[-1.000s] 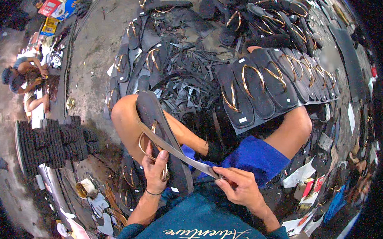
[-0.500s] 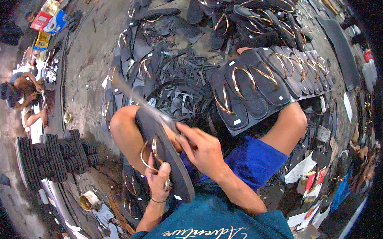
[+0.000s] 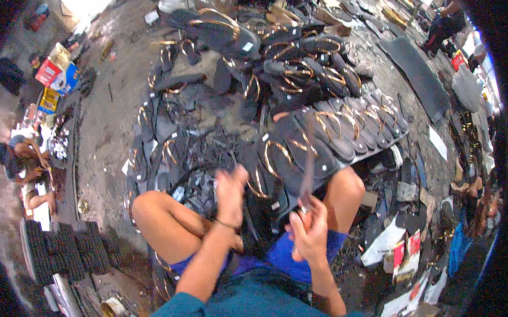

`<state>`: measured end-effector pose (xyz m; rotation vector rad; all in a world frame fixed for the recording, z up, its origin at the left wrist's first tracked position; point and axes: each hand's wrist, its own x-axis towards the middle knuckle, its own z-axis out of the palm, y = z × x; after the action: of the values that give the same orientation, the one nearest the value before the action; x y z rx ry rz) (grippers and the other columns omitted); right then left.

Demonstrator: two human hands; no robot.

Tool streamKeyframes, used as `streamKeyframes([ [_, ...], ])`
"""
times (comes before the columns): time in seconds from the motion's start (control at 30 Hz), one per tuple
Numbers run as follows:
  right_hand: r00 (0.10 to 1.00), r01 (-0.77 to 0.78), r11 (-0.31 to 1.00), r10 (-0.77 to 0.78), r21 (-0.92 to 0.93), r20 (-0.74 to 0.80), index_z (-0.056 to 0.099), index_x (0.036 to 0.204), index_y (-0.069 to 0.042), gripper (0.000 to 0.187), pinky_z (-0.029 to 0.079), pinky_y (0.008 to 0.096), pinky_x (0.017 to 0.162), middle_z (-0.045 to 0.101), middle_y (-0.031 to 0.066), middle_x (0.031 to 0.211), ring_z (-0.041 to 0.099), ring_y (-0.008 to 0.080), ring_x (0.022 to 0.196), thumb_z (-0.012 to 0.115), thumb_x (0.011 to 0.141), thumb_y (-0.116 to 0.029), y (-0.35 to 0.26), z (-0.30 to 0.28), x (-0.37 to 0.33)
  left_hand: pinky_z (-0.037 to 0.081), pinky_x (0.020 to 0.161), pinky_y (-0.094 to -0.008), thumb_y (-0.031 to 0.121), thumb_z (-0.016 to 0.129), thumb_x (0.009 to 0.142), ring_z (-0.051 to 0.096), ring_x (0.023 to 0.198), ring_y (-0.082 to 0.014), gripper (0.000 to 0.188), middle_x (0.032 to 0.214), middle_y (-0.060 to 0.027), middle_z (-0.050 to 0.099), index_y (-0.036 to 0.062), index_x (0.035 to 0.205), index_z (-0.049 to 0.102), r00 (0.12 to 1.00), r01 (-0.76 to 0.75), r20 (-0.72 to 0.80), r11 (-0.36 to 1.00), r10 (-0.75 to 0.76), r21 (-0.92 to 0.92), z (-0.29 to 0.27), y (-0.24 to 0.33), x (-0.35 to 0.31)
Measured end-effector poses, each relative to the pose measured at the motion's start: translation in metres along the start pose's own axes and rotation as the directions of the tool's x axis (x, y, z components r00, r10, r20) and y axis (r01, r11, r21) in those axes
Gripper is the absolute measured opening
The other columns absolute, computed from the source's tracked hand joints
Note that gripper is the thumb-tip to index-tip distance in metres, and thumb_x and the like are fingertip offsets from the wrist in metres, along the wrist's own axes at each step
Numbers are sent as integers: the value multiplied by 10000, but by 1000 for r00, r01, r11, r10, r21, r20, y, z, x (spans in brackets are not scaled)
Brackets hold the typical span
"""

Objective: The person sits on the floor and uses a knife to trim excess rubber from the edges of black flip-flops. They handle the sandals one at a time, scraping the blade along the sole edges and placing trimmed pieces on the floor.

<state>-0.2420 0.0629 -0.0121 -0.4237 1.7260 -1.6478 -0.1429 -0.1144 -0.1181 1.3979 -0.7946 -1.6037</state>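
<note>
My right hand is closed around the orange-red handle of a long knife. The knife's thin blade points away from me, slightly blurred, in front of the sandal row. My left hand is raised over the dark scraps between my knees, somewhat blurred, its fingers stretched out and holding nothing. Far ahead, a black flip-flop with a gold strap and a white sticker shows large at the heap; whether it is in the air or resting there I cannot tell.
A row of black gold-strapped flip-flops lies beside my right knee. Beyond is a heap of similar sandals. Black rubber offcuts cover the ground ahead. Stacked dark soles stand at left, and another person sits farther left.
The flip-flop has left my left hand and is now far ahead near the heap. My left hand has moved forward; my right hand has moved right with the knife. The view has tilted up.
</note>
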Motion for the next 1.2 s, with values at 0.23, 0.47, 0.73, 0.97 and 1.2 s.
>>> streamKeyframes([
  [0.23, 967, -248, 958, 253, 146, -15, 308, 1411, -31, 493, 536, 263, 531, 664, 125, 1056, 620, 128, 667, 547, 987, -106, 3, -49, -36, 587, 835, -459, 180, 747, 867, 678, 947, -234, 333, 1110, -83, 680, 52, 1142, 610, 802, 533, 432, 821, -413, -206, 27, -2, -76],
  [0.47, 990, -107, 987, 117, -121, 78, 411, 1344, -13, 395, 467, 262, 492, 611, 32, 750, 545, 91, 550, 541, 1003, -163, -1, -46, -44, 583, 746, -374, 221, 670, 925, 699, 809, -195, 156, 936, -53, 717, 99, 1022, 667, 871, 397, 361, 910, -333, -119, 57, 63, -69],
  [0.73, 971, 54, 894, 57, -445, 233, 492, 1221, 4, 353, 527, 380, 596, 631, 125, 717, 653, 260, 621, 621, 952, -184, 5, -33, -48, 572, 755, -352, 297, 621, 958, 704, 850, -197, 238, 982, -65, 724, 89, 1065, 664, 900, 303, 297, 947, -320, 105, 30, 104, -45],
  [0.97, 941, 119, 869, 57, -481, 335, 478, 1117, -19, 267, 544, 492, 647, 680, 223, 827, 671, 441, 777, 603, 952, -188, 10, -19, -17, 557, 763, -321, 319, 624, 959, 691, 862, -175, 251, 1001, -46, 713, 102, 1081, 652, 898, 328, 294, 943, -329, 55, 24, 93, -51],
  [1.2, 916, 169, 762, 114, -626, 386, 441, 1049, 14, 293, 527, 536, 603, 653, 272, 764, 654, 465, 729, 569, 970, -238, 9, -12, 10, 593, 700, -314, 287, 672, 931, 693, 890, -142, 291, 1050, -6, 694, 117, 1159, 610, 881, 401, 314, 911, -354, -99, 4, 61, -57],
])
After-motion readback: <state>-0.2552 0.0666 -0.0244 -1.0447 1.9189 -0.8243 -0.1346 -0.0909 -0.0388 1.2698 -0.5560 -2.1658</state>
